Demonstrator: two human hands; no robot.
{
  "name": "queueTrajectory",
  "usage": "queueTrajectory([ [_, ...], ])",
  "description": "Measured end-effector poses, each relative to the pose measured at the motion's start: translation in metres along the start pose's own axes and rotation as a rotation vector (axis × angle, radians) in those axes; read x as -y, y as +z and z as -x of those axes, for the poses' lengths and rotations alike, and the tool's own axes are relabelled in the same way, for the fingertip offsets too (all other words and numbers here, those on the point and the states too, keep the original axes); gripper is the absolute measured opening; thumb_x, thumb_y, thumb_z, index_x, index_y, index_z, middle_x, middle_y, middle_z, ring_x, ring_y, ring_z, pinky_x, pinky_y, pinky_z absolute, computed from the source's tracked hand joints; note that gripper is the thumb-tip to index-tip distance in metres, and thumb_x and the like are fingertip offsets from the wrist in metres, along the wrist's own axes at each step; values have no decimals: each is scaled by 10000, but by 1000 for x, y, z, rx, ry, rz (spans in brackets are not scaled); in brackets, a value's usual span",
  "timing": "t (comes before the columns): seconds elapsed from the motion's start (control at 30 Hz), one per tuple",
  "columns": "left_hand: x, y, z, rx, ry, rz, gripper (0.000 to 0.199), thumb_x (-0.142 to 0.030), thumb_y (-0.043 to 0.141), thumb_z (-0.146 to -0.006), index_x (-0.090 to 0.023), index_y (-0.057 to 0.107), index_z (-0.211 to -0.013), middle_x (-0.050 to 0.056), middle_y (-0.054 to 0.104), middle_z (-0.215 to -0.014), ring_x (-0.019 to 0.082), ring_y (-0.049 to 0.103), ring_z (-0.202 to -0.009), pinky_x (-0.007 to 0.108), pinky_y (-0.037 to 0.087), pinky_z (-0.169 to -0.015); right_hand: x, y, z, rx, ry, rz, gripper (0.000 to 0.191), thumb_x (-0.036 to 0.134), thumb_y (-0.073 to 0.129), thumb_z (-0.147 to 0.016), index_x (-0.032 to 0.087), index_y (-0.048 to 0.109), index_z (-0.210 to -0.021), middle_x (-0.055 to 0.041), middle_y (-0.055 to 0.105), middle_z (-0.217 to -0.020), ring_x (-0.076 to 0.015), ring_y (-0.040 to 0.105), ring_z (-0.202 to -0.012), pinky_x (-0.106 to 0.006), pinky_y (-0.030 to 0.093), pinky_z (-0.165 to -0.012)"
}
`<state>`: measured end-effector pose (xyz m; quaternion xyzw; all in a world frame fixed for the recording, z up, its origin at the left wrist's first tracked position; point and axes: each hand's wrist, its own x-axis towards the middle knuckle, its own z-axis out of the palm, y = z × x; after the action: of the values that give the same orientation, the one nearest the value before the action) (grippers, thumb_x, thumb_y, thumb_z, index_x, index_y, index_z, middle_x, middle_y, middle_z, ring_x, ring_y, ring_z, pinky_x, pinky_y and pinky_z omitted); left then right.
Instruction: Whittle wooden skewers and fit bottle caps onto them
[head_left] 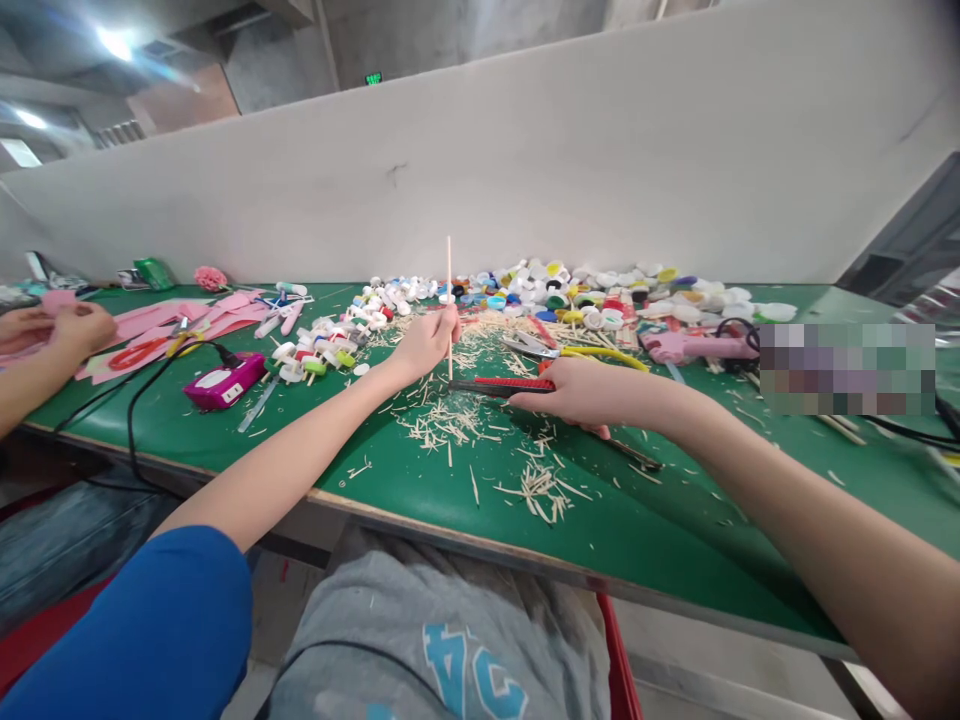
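In our left hand (431,345), the fingers were pinched shut on a thin, pale wooden stick (449,268), upright above the green tabletop (420,495). Our right hand (574,390) had its fingers curled around a black-and-red metal hand tool (480,387), its tip at the stick's lower end. Pale wood slivers (442,425) lay below; multicoloured plastic caps (555,290) were heaped behind.

Green tabletop (420,497); blue sleeve (142,625); magenta box (226,381); yellow-handled scissors (604,358); pink flower (210,278).
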<state>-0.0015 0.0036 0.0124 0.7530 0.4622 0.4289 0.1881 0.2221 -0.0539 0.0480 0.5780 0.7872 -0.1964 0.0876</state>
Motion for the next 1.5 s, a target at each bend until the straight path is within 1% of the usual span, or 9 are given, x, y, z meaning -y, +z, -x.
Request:
queueTrajectory([
  [0.2, 2, 0, -1, -3, 15, 5, 517, -499, 236, -955, -182, 474, -621, -35, 438, -464, 64, 473, -481, 223, 399, -579, 4, -3, 3, -42, -6, 18, 645, 744, 346, -834, 128, 537, -837, -66, 572, -595, -129, 519, -456, -284, 435, -562],
  [0.3, 3, 1, -1, -1, 24, 7, 519, -487, 225, -960, -181, 471, -621, -33, 442, -471, 61, 474, -480, 222, 394, -572, 6, -2, 4, -33, 23, 19, 652, 743, 372, -824, 123, 563, -889, -69, 575, -603, -134, 512, -446, -287, 420, -536],
  [0.47, 1, 1, 0, 0, 33, 3, 524, -488, 223, -962, -178, 470, -619, -29, 443, -478, 61, 474, -483, 224, 386, -563, 7, 1, 3, -26, 48, -3, 644, 747, 388, -813, 122, 539, -835, -76, 586, -647, -96, 436, -393, -288, 402, -484],
  [0.6, 1, 1, 0, -2, 26, 2, 518, -490, 231, -961, -179, 470, -621, -31, 445, -479, 58, 463, -479, 223, 379, -558, 9, 2, 4, -11, 49, -11, 604, 722, 407, -814, 126, 506, -800, -77, 592, -656, -80, 404, -371, -292, 412, -492],
  [0.73, 1, 1, 0, 1, 20, 10, 510, -477, 231, -963, -180, 469, -623, -31, 443, -476, 57, 458, -475, 221, 373, -553, 10, 2, 3, 8, 51, -29, 593, 712, 414, -815, 125, 495, -807, -82, 596, -670, -83, 408, -369, -296, 423, -481],
  [0.97, 1, 1, 0, 6, 10, 15, 512, -482, 217, -963, -185, 464, -627, -26, 455, -478, 61, 456, -470, 226, 372, -544, 9, 1, 3, 44, 58, -32, 603, 712, 402, -826, 118, 503, -795, -87, 584, -645, -103, 457, -396, -288, 447, -469],
  [1.1, 0, 0, 0, 2, 0, 1, 502, -468, 228, -965, -185, 464, -623, -28, 445, -473, 61, 455, -472, 224, 374, -546, 12, -1, 5, 52, 74, -27, 568, 687, 427, -826, 122, 479, -795, -85, 589, -660, -102, 457, -399, -295, 461, -461],
  [1.33, -1, 0, 0, 8, 6, 11, 499, -462, 232, -966, -182, 462, -623, -33, 434, -474, 57, 453, -475, 219, 385, -564, 16, -4, 6, 58, 91, -26, 545, 674, 430, -829, 137, 446, -734, -84, 578, -648, -91, 446, -418, -287, 462, -481],
  [1.5, 6, 1, -3, 2, 30, 44, 501, -476, 239, -959, -181, 461, -621, -33, 437, -482, 59, 465, -474, 227, 388, -572, 9, 3, -4, 84, 109, -49, 585, 731, 439, -800, 148, 438, -742, -87, 588, -684, -106, 477, -440, -284, 441, -463],
])
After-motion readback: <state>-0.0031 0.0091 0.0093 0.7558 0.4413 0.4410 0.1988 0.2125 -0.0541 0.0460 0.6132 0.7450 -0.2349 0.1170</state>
